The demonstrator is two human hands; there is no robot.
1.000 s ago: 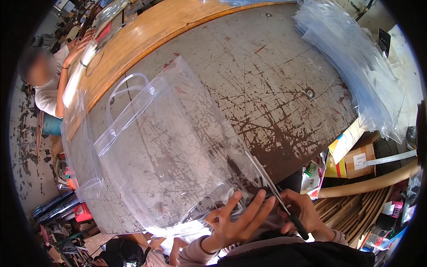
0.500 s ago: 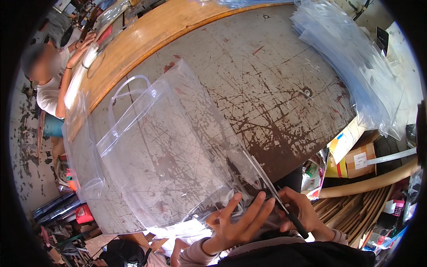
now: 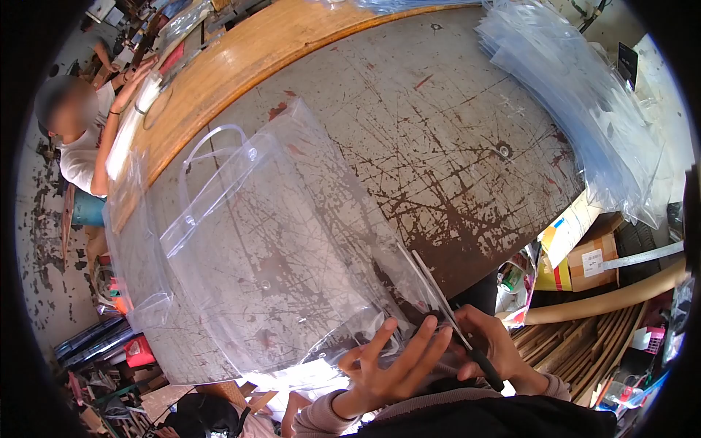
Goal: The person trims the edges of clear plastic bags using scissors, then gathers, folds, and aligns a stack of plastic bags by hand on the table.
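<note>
A clear plastic bag [image 3: 292, 241] with a tube-like handle [image 3: 212, 135] and snap buttons lies flat on the worn table, its lower end near me. My right hand [image 3: 493, 347] is closed around the black handles of a pair of scissors [image 3: 442, 303]. The blades point away from me along the bag's right side edge and stand slightly apart. Spread fingers of my left hand [image 3: 398, 365] rest over the bag's near corner, just left of the scissors. What lies under its palm is hidden.
Stacked clear plastic sheets [image 3: 577, 109] lie at the table's far right. Another clear plastic piece [image 3: 139, 248] hangs over the left edge. A co-worker [image 3: 80, 139] sits at the wooden table [image 3: 241, 51]. Cardboard boxes [image 3: 591, 255] and a long tube [image 3: 606, 299] stand at right.
The scissors and my right hand have shifted very slightly; the bag and my left hand stay nearly in place. Another person shows in the far upper-left background.
</note>
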